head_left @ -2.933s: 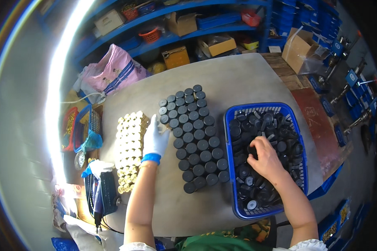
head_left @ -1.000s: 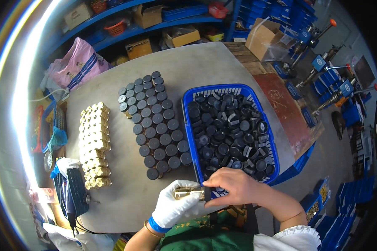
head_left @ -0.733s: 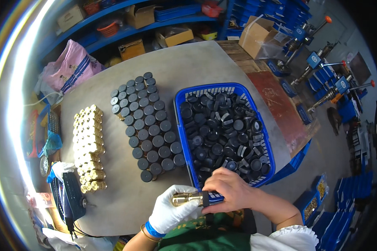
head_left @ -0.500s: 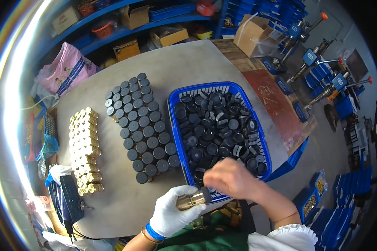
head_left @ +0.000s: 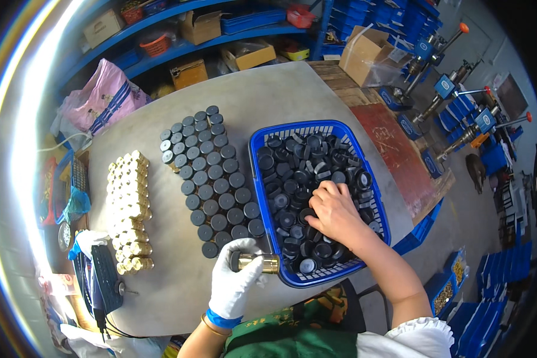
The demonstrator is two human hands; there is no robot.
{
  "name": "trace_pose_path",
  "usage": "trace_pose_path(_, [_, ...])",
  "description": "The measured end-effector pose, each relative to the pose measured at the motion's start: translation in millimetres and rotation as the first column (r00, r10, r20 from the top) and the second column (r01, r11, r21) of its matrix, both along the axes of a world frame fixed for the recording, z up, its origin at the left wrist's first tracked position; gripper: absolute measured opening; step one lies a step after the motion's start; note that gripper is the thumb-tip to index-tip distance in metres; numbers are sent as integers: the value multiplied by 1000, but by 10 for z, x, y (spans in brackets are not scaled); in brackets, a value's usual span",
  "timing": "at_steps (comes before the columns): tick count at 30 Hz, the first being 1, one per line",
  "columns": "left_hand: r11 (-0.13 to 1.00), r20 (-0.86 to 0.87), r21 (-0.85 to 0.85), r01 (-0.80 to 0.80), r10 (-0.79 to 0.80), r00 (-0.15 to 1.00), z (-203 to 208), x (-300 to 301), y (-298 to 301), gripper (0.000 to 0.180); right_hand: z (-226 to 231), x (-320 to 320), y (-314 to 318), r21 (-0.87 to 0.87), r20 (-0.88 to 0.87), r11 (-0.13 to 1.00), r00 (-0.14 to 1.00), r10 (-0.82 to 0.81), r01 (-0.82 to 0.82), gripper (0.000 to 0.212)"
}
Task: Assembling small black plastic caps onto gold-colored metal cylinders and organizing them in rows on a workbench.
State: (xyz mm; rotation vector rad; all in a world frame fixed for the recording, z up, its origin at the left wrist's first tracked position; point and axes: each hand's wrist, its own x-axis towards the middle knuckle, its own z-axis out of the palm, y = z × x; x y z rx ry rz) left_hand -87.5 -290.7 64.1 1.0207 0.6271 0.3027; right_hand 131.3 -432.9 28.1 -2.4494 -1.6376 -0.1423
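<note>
My left hand (head_left: 235,283), in a white glove, is closed around a brass cylinder (head_left: 267,264) at the basket's near left corner. The cylinder lies sideways, its brass end to the right and a black end (head_left: 235,261) by my fingers. My bare right hand (head_left: 337,215) reaches into a blue basket (head_left: 258,197) heaped with loose black caps (head_left: 292,173). Its thumb and fingers bend around a black cap (head_left: 306,215) on the pile; the fingertips are partly hidden. Left of the basket, black-capped cylinders (head_left: 206,192) stand upright in close rows.
Bare brass cylinders (head_left: 128,203) stand grouped farther left on the grey table (head_left: 268,89). A dark powered device (head_left: 98,280) with a spindle sits at the near left edge. Lever presses (head_left: 444,86) stand at the right, beyond a cardboard box (head_left: 367,56). Blue shelves (head_left: 209,42) line the back.
My right hand has moved from beside the cylinder forward into the caps. My left hand has turned the cylinder, so its black end now points left, and has shifted slightly left and forward.
</note>
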Motion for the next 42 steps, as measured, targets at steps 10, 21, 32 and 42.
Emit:
trace_pose_path(10, [991, 28, -132, 14, -11, 1000, -218, 102, -49, 17, 356, -394, 168, 271, -736, 947, 672, 88, 173, 25])
trace_pose_path(21, [994, 83, -102, 29, -20, 996, -159, 66, -60, 26, 327, -432, -3, 226, -958, 973, 174, 230, -43, 45])
trace_pose_path(32, [999, 91, -3, 32, -32, 995, -145, 20, -69, 37, 516, -479, 50, 227, -782, 966, 568, 258, -126, 45])
trace_pose_path(42, [979, -24, -184, 86, -92, 996, -89, -13, 47, 28, 635, -514, 172, 471, -315, 739, 691, 651, -481, 28])
